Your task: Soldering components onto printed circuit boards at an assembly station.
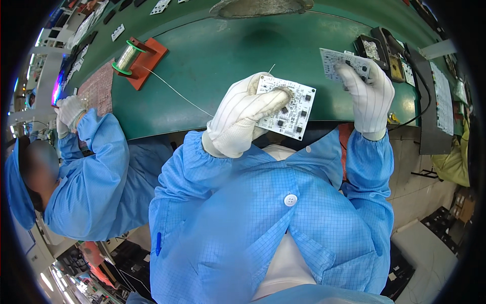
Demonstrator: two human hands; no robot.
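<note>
My left hand (235,119), in a white striped glove, is closed on a white circuit board (299,107) with several black chips, its gloved thumb lying across the face. A thin solder wire (177,92) runs from a spool (126,58) with green rims to this hand, and a short wire end (272,68) sticks out beyond the fingers. To the right, my right hand (372,96) wears a matching glove and pinches a second circuit board (331,62) by its right part. Both boards are raised near the table's front edge; fingers behind them are hidden.
The spool sits on a red-brown stand (149,63) on the green table (217,50). A metal hood (260,7) is at the far edge. At right are a black box of whitish bits (372,49) and a black cable (428,99). A co-worker (96,172) sits at left.
</note>
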